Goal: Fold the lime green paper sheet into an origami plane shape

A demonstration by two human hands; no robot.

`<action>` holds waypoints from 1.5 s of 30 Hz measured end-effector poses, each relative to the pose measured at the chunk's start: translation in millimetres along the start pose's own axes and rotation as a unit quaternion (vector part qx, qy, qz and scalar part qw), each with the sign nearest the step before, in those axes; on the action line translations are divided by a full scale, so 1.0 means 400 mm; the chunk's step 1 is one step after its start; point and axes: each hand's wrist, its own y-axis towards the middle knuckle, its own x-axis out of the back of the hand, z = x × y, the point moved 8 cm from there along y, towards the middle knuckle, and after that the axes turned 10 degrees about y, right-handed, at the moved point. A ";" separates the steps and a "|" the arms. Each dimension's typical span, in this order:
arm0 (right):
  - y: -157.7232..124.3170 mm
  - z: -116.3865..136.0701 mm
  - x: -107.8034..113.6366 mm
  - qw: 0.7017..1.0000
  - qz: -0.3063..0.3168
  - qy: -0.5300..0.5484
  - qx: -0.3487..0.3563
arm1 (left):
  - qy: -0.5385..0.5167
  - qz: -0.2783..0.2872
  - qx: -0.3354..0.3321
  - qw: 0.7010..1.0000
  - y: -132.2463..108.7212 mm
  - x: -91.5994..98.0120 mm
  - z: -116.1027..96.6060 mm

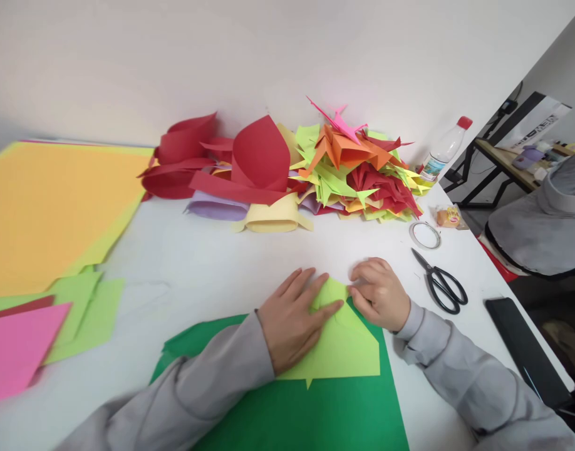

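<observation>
Resting my left hand [297,326] palm down, fingers spread, I cover the left part of a lime-green, many-sided piece of folded paper [351,354]. My right hand [380,295] is at the upper right edge of that piece, its fingers curled and the thumb and forefinger close together; I cannot tell whether the paper's edge is pinched between them. The lime-green piece lies on a large dark-green paper sheet [310,419], its narrow end pointing away from me, and the green sheet lies on a smooth white table [198,263].

To the right of my right hand I see black-handled metal scissors [442,282], with a thin white ring-shaped roll of tape [411,236] beyond them and a flat black rectangular phone-like object [527,351] nearer the table's edge. Ahead, against the wall, curved dark-red paper shapes [264,156] sit beside a heap of pointed, folded multicoloured paper pieces [357,169]. At my left, a bright-pink paper sheet [27,351] overlaps lime-green ones, near a wide yellow-orange paper sheet [57,207].
</observation>
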 end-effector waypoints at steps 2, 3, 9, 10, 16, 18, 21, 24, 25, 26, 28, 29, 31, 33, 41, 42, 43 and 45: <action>0.000 0.004 -0.003 1.000 0.003 -0.011 0.013 | -0.009 -0.005 -0.003 1.000 -0.001 0.003 -0.004; 0.000 0.005 -0.004 1.000 0.004 -0.016 0.016 | -0.012 -0.007 -0.005 1.000 -0.002 0.004 -0.005; -0.001 -0.003 0.001 1.000 -0.002 -0.011 0.009 | -0.037 -0.001 -0.025 0.999 -0.008 0.003 -0.004; -0.001 -0.004 0.001 1.000 -0.002 -0.012 0.008 | -0.042 0.000 -0.029 0.999 -0.009 0.003 -0.004; -0.006 -0.040 -0.002 0.997 -0.006 0.052 -0.054 | -0.062 0.002 -0.030 0.998 -0.013 0.004 -0.001; -0.009 -0.058 -0.001 0.993 -0.021 0.085 -0.081 | -0.064 -0.002 -0.027 0.998 -0.013 0.004 -0.001; -0.011 -0.069 0.004 0.990 -0.039 0.104 -0.091 | -0.065 -0.002 -0.025 0.998 -0.013 0.003 0.000; -0.008 -0.055 0.008 0.992 -0.035 0.107 -0.055 | -0.071 0.004 -0.027 0.997 -0.014 -0.001 0.001; -0.007 -0.047 0.007 0.994 -0.027 0.103 -0.037 | -0.073 0.006 -0.029 0.997 -0.014 -0.002 0.001; -0.006 -0.040 0.004 0.995 -0.016 0.096 -0.021 | -0.076 0.008 -0.030 0.997 -0.014 -0.003 0.001; -0.006 -0.031 -0.001 0.997 0.000 0.077 -0.004 | -0.081 0.010 -0.029 0.996 -0.015 -0.005 0.002; -0.006 -0.031 -0.003 0.998 0.004 0.068 -0.004 | -0.083 0.010 -0.028 0.996 -0.015 -0.005 0.002; -0.006 -0.034 -0.006 0.998 0.009 0.058 -0.010 | -0.086 0.011 -0.028 0.996 -0.016 -0.005 0.002; -0.006 -0.035 -0.007 0.998 0.008 0.057 -0.012 | -0.093 0.010 -0.031 0.995 -0.016 -0.004 0.002; -0.005 -0.036 -0.011 0.999 0.010 0.043 -0.018 | -0.108 0.030 -0.039 0.993 -0.017 0.002 0.005; -0.006 -0.036 -0.011 0.999 0.010 0.041 -0.017 | -0.109 0.030 -0.038 0.993 -0.017 0.001 0.006; -0.006 -0.036 -0.010 0.999 0.010 0.039 -0.015 | -0.110 0.027 -0.038 0.993 -0.017 0.001 0.006; -0.007 -0.029 -0.008 0.999 0.010 0.036 -0.001 | -0.114 0.017 -0.037 0.993 -0.017 0.001 0.005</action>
